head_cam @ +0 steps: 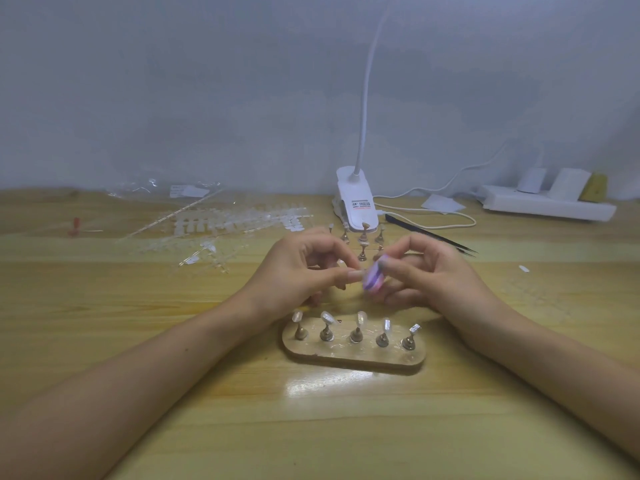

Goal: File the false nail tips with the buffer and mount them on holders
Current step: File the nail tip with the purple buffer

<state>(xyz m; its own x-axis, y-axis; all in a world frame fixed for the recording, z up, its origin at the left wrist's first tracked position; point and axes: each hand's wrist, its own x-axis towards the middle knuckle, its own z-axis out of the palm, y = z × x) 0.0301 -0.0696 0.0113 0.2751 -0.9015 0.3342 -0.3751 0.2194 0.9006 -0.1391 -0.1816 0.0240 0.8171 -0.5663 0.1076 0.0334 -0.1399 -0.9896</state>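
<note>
My left hand [298,268] pinches a small false nail tip [354,274] between thumb and fingers. My right hand [429,275] grips a purple and pink buffer block [373,279], blurred, its face against the tip. Both hands hover just behind an oval wooden base [353,356]. On that base stand several brass holders [356,332], each topped with a clear nail tip. More loose holders [362,242] stand behind my hands, near the lamp.
A white clip lamp [355,202] with a cable sits at the back centre. Clear nail tip strips and plastic wrapping [221,221] spread over the back left. Black tweezers [433,237] lie at the right; a white power strip [547,204] at far right. A red object [74,226] lies far left.
</note>
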